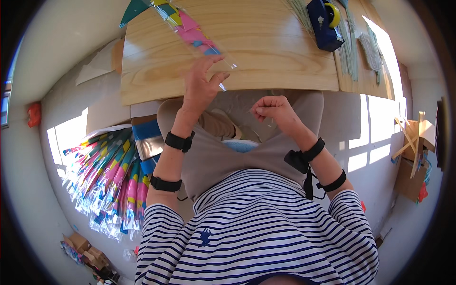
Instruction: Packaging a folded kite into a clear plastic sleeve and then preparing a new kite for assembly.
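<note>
A long clear plastic sleeve with folded pink, yellow, teal and blue sheet material [194, 34] inside lies slantwise on the wooden table [270, 46]. My left hand [201, 82] is over the near end of that sleeve, thumb and forefinger apart. Shiny bits of clear film show beside its fingertips; whether they touch the film is hard to tell. My right hand [275, 108] hovers above my lap, just off the table's front edge, fingers curled and thumb against the forefinger. Anything pinched there is too small to make out.
A dark blue tape dispenser [322, 26] with a yellow core stands at the back right. Thin pale sticks [347, 46] and a clear plastic box [370, 51] lie beyond it. Many similar filled sleeves [110, 174] fan out at my left. Cardboard boxes [409, 174] sit far right.
</note>
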Demonstrator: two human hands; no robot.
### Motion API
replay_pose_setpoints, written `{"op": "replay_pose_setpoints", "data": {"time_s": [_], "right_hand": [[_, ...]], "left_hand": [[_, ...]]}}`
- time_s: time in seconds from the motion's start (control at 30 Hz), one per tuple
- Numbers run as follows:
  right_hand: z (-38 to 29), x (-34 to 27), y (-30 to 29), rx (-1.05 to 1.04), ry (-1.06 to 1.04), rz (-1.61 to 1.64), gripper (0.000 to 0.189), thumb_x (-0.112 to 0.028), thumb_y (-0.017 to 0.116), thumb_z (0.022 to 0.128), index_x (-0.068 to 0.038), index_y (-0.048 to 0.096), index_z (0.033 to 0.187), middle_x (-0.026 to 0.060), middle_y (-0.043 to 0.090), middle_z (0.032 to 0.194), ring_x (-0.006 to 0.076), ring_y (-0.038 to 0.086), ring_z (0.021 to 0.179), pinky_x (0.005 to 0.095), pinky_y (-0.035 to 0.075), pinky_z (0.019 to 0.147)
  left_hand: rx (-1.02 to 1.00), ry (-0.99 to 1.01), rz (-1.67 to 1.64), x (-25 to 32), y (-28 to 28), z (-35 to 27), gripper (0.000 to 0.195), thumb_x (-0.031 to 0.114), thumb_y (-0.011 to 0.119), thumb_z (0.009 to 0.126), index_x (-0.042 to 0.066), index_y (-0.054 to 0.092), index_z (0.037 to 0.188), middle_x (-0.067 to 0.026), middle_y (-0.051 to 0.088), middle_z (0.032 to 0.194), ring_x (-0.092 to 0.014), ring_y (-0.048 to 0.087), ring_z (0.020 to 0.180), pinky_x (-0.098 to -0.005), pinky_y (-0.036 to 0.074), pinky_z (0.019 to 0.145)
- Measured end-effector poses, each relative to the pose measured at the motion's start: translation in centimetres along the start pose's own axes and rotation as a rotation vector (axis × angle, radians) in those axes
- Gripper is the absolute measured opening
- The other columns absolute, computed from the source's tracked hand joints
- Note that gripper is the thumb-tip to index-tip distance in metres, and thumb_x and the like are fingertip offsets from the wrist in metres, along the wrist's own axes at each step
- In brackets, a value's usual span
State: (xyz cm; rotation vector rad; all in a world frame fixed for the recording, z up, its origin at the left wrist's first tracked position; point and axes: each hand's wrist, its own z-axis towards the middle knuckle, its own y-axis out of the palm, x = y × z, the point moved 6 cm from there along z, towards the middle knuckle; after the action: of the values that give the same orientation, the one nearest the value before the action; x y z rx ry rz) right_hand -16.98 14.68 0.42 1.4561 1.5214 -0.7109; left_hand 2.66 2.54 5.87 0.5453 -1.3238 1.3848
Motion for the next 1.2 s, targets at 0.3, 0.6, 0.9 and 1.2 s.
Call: {"op": "replay_pose_setpoints", "data": {"time_s": [0.3,0.6,0.9,1.2], "right_hand": [[0.3,-0.1,2.6,0.007,-0.045,0.139,0.020,-0.002,0.061,0.093,0.006,0.070,0.108,0.0096,0.073,0.091,0.0129,0.067,0.078,0.0263,0.054,0.075],[-0.1,0.9,-0.5,0.208,0.045,-0.079,0.019,-0.001,0.063,0.091,0.007,0.070,0.106,0.0102,0.073,0.085,0.0121,0.067,0.071,0.0252,0.054,0.071],[0.3,-0.2,0.4,0.341,-0.265,-0.767,0.022,-0.003,0.067,0.076,0.001,0.071,0.098,0.0207,0.071,0.091,0.0374,0.068,0.083,0.0397,0.054,0.075],[-0.1,-0.7,-2.1,0.456,-0.323,-0.845,0.021,-0.003,0.070,0.076,-0.002,0.070,0.096,0.0158,0.066,0.091,0.0354,0.065,0.085,0.0429,0.051,0.075]], "left_hand": [[-0.124,-0.442,-0.481,-0.5,4.8,-7.9,0.014,-0.004,0.072,0.081,-0.002,0.065,0.094,-0.0055,0.070,0.085,-0.011,0.067,0.080,-0.0263,0.055,0.074],[-0.034,-0.542,-0.346,-3.7,4.6,-9.2,0.014,-0.007,0.061,0.085,-0.004,0.066,0.098,-0.0067,0.069,0.076,-0.012,0.069,0.070,-0.0254,0.055,0.066],[0.033,-0.588,-0.380,-4.6,4.2,-9.4,0.017,-0.006,0.067,0.081,-0.003,0.067,0.097,-0.0087,0.069,0.082,-0.012,0.068,0.074,-0.0267,0.056,0.066],[-0.111,-0.597,-0.058,-4.3,3.5,-9.4,0.030,-0.010,0.071,0.073,-0.001,0.069,0.102,-0.0050,0.069,0.089,-0.010,0.065,0.079,-0.0270,0.055,0.074]]}}
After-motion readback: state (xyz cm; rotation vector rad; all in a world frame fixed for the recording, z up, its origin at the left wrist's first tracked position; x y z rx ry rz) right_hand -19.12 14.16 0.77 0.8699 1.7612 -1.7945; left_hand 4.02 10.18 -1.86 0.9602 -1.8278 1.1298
